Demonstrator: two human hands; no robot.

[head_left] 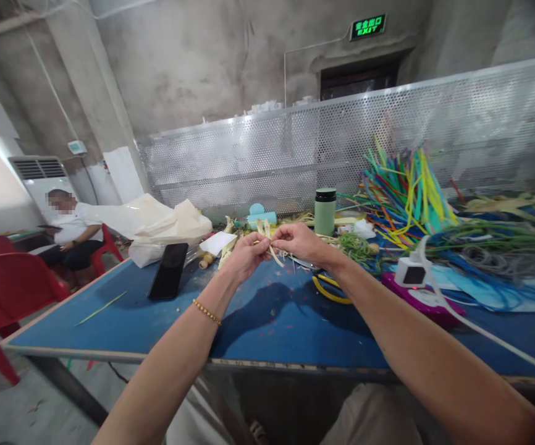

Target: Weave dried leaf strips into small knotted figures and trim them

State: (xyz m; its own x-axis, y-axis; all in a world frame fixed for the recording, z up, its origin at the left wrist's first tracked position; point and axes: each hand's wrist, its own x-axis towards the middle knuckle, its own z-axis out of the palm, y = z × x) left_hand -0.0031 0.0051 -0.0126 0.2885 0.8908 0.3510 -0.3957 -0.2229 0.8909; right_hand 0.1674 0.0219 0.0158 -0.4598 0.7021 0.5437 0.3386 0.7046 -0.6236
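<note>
Both hands meet over the middle of the blue table (pixel 123 327), pinching a piece of pale yellow, straw-like strips (pixel 277 256). My left hand (pixel 246 254) has thumb and fingers closed on it from the left. From the right, the fingertips of my right hand (pixel 302 242) press on the same strips. Loose ends stick up and hang down between the hands; the exact grip point is partly covered by fingers. Below my right forearm lie yellow scissor-like handles (pixel 330 289). A white paper piece (pixel 219 243) is just left of my left hand.
A black phone (pixel 168 271) and a crumpled whitish bag (pixel 170 222) are at left. Behind stands a green flask (pixel 325 213). Colourful strips (pixel 416 191) heap at right, near a purple power strip (pixel 427 303) with a white cable. A person (pixel 75 225) sits far left.
</note>
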